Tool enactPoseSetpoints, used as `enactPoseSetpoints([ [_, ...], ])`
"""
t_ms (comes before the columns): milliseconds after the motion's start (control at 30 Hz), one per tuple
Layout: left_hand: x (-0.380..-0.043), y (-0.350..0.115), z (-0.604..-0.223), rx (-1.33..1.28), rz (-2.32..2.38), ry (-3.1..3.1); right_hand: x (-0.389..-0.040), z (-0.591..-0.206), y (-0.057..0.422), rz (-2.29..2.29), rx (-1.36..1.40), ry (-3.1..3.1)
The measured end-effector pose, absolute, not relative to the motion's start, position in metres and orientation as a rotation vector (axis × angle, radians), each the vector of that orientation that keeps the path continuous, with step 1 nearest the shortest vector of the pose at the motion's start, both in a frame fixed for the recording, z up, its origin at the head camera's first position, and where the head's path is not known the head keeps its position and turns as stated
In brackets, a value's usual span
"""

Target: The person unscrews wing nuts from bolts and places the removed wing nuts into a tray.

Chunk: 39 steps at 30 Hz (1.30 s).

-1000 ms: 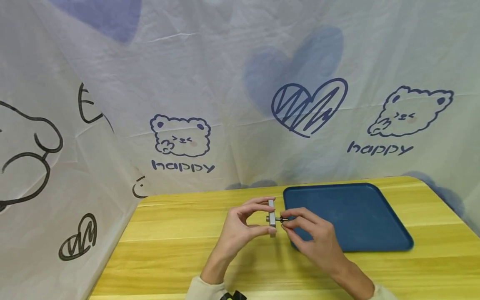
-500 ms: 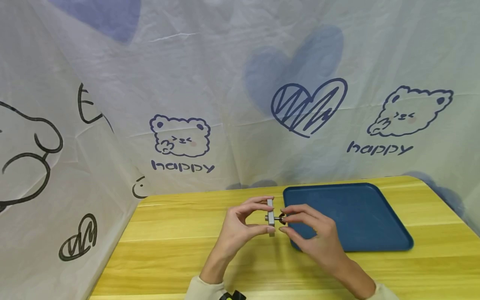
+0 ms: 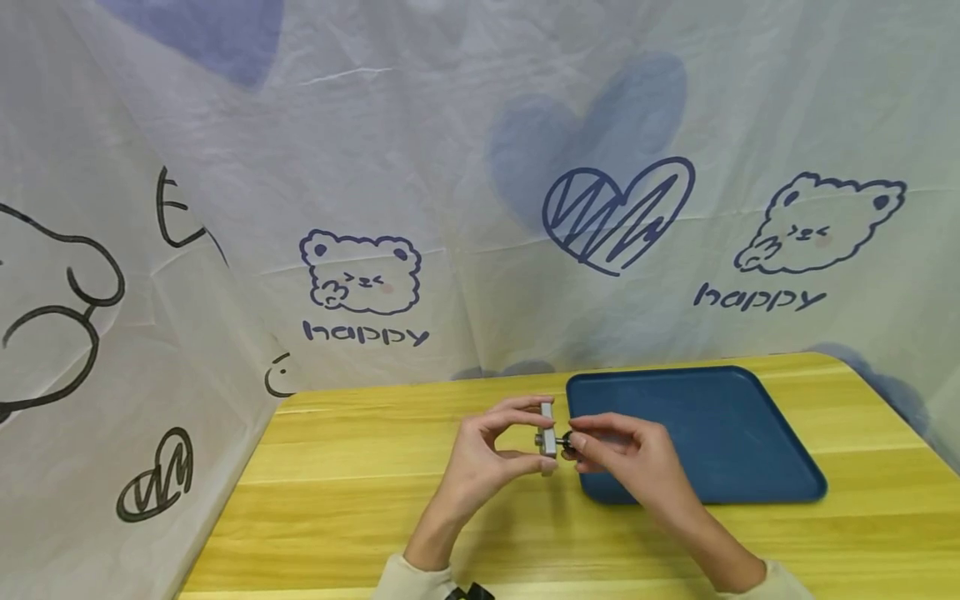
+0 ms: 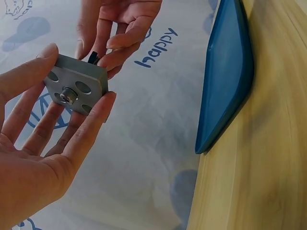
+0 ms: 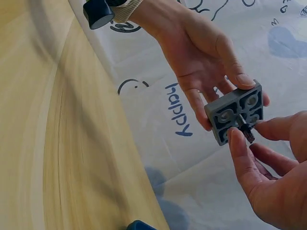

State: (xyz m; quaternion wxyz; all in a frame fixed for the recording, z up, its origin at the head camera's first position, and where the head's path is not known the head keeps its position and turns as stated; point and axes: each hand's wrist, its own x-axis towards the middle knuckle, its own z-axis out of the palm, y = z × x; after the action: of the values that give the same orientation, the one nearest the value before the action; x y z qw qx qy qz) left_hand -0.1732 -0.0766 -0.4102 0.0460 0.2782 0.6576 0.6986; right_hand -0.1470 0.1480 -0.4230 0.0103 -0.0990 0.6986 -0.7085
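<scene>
In the head view, my left hand [image 3: 476, 458] holds a small grey square plate [image 3: 548, 432] by its opposite edges, thumb below and fingers above. The plate stands on edge above the table and has several round holes. A metal bolt [image 4: 69, 96] passes through its middle, its end facing left in the head view. On the bolt's other side is a black wing nut [image 5: 246, 130], partly covered by fingers. My right hand [image 3: 641, 458] pinches this nut between thumb and fingers, close to the plate.
A blue tray [image 3: 705, 442] lies on the yellow wood-grain table [image 3: 360, 500], just behind and right of my right hand. A pale printed cloth [image 3: 465, 200] hangs behind the table and along its left side. A black device [image 3: 472, 592] sits at my left wrist.
My right fingers first spread off the wing nut, then came back round it with the thumb turned higher. The left hand and plate shifted only slightly to the right.
</scene>
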Motion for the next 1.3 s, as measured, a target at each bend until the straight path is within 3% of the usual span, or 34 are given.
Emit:
enactPoseSetpoints([
  [433,-0.1721,-0.0732,-0.4129,0.848,2.099,2.029,-0.1463,-0.4259,0.1480,-2.183,-0.315,2.182],
  [833,-0.1747,-0.0757,-0.4122,0.822,2.118,2.015,-0.1443,-0.4271,0.1424,-2.155,-0.492,2.448],
  [1300,-0.1765,-0.0807,-0.4101,0.893,2.129,2.083,-0.1441,-0.4319,0.1397,-2.119,-0.928,2.651],
])
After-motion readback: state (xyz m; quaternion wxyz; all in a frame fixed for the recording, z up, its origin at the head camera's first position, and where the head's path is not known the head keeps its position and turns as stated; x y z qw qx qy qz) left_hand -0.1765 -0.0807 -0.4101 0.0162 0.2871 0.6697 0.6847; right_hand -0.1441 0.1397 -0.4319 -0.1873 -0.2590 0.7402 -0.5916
